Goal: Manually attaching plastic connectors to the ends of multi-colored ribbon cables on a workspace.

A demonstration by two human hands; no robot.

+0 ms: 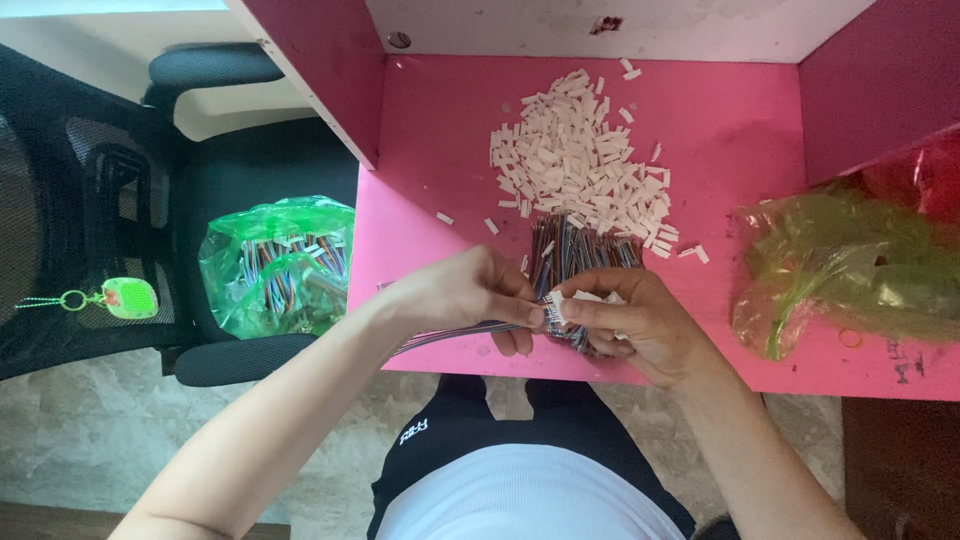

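Observation:
My left hand pinches the end of a flat multicoloured ribbon wire that trails down to the left over the desk edge. My right hand holds a small white plastic connector against that wire end, fingertips of both hands meeting. A bundle of the same coloured wires lies on the pink desk just beyond my hands, partly hidden by my right hand. Behind it sits a heap of several small white connectors.
A green plastic bag of coloured wires rests on a black office chair at the left. A yellowish-green plastic bag lies at the desk's right side. Pink side walls enclose the desk. A green key tag hangs on the chair back.

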